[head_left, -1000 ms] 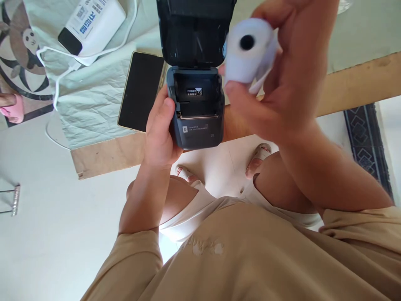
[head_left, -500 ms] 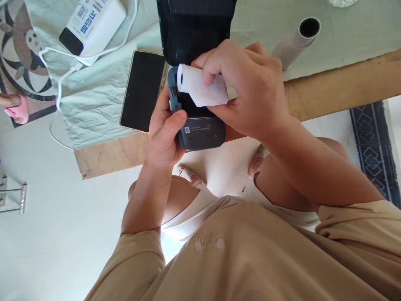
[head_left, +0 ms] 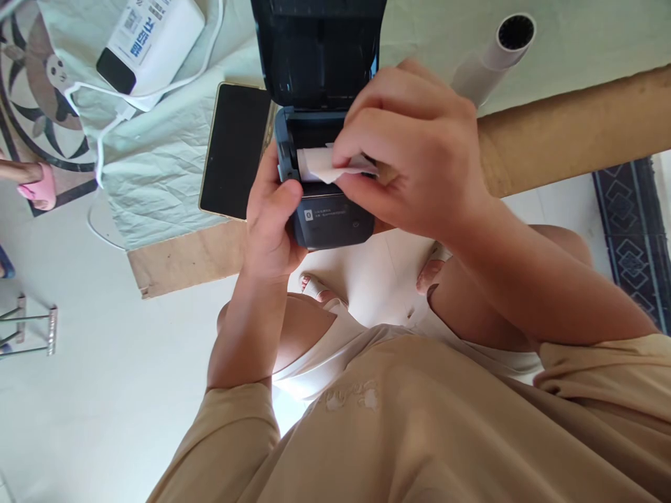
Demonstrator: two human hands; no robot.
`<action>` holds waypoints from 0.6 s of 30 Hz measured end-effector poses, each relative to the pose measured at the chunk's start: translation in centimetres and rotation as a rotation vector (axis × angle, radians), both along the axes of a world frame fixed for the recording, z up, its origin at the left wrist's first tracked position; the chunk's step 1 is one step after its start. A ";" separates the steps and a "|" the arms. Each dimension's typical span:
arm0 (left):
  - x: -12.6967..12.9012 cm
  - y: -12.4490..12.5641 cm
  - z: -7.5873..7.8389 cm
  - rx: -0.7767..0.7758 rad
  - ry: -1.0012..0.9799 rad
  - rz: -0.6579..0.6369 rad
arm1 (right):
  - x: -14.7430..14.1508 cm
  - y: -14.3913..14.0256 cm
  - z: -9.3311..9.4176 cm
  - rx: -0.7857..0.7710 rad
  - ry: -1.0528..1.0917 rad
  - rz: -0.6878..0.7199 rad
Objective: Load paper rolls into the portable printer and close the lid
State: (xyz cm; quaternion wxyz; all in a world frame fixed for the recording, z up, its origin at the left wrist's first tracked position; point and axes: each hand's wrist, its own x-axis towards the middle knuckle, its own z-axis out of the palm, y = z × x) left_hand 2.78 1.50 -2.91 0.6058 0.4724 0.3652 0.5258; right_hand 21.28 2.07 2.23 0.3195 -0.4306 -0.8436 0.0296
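Note:
My left hand [head_left: 275, 216] is wrapped round the left side of a small dark label printer [head_left: 331, 222], its thumb on the front corner. The printer's black lid [head_left: 319, 59] stands flipped up at the back. Inside the open bay lies a white paper roll [head_left: 309, 165]. Fingers and thumb of my right hand [head_left: 414, 150] pinch the loose end of the paper over the bay's front edge. Those fingers hide the roll's right end.
A dark-screened tablet [head_left: 233, 150] lies on the green cloth left of the printer. Beyond it are a white boxy device [head_left: 157, 49] and a white cable [head_left: 99, 150]. A white cylinder [head_left: 495, 59] stands at back right. A wooden table edge [head_left: 566, 133] runs in front.
The paper roll has gone down from above the printer into its bay. My right hand now pinches the paper's end instead of the whole roll.

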 end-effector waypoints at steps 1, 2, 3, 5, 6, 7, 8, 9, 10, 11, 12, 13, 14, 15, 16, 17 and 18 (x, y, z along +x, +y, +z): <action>0.0 0.1 -0.1 0.009 -0.016 -0.010 | 0.0 -0.3 -0.1 0.071 0.006 0.018; 0.0 0.1 -0.2 0.024 -0.035 -0.020 | -0.1 -0.6 -0.3 0.130 0.009 0.042; 0.0 0.2 -0.3 0.046 -0.051 -0.035 | -0.2 -0.9 -0.5 0.171 0.009 0.064; -0.2 0.5 -0.7 0.091 -0.064 -0.048 | -0.3 -1.3 -0.8 0.201 -0.005 0.104; -0.3 0.5 -0.9 0.112 -0.062 -0.053 | -0.3 -1.5 -0.8 0.190 -0.014 0.135; -0.3 0.6 -1.0 0.117 -0.052 -0.056 | -0.2 -1.5 -0.8 0.178 -0.013 0.168; -0.3 0.6 -1.0 0.114 -0.040 -0.057 | 0.0 -1.5 -0.7 0.165 0.004 0.191; -0.3 0.6 -1.1 0.105 -0.032 -0.052 | 0.3 -1.4 -0.6 0.155 0.046 0.199; -0.3 0.6 -1.1 0.090 -0.026 -0.045 | 0.6 -1.2 -0.4 0.128 0.100 0.179; -0.2 0.6 -1.1 0.080 -0.024 -0.041 | 1.0 -0.9 -0.3 0.092 0.171 0.123; -0.2 0.6 -1.1 0.068 -0.020 -0.039 | 1.4 -0.6 -0.2 0.053 0.250 0.056; -0.2 0.5 -1.1 0.069 -0.017 -0.035 | 1.7 -0.3 -0.2 -0.009 0.321 -0.005; -0.2 0.5 -1.1 0.072 -0.007 -0.046 | 2.0 0.0 -0.1 -0.072 0.387 -0.051; -0.3 0.5 -1.2 0.077 0.006 -0.061 | 2.2 0.3 -0.1 -0.135 0.437 -0.053; -0.4 0.5 -1.2 0.094 0.013 -0.072 | 2.3 0.4 0.0 -0.185 0.476 -0.060; -0.5 0.4 -1.2 0.110 0.013 -0.077 | 2.3 0.5 0.0 -0.207 0.497 -0.054; -0.6 0.4 -1.1 0.113 0.015 -0.086 | 2.3 0.5 0.1 -0.206 0.481 -0.041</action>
